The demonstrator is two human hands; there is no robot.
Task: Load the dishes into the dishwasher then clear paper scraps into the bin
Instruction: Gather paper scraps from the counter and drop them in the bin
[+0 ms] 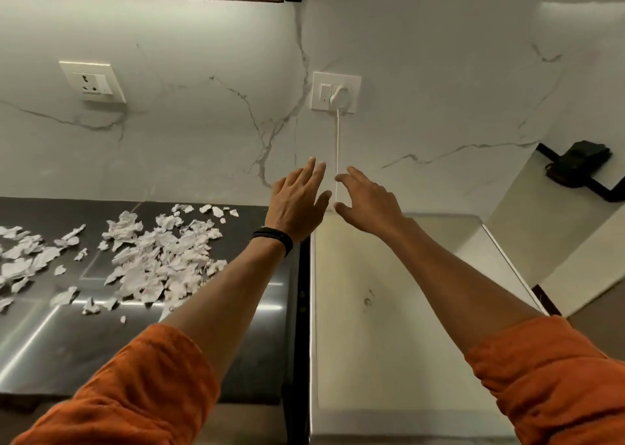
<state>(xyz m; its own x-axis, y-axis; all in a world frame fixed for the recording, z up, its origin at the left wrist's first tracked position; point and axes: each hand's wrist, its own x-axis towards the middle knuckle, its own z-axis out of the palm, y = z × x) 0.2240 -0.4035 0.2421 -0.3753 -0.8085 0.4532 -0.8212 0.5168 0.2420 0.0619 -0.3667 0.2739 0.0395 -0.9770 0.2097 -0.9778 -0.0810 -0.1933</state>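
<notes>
Both hands stretch forward side by side, close to the wall (203, 133). The left hand (297, 201) has straight, spread fingers and holds nothing. The right hand (368, 204) is loosely open and also empty. A white cord (337, 140) hangs between them. Paper scraps (159, 251) lie on the dark counter (236, 343), left of the left hand.

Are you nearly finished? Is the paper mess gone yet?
Not nearly. Done: cannot tell, no dishes or dishwasher clearly show. In hand: nothing; the left hand and right hand reach out empty. Left: paper scraps lie on the dark counter, and no bin shows.
</notes>
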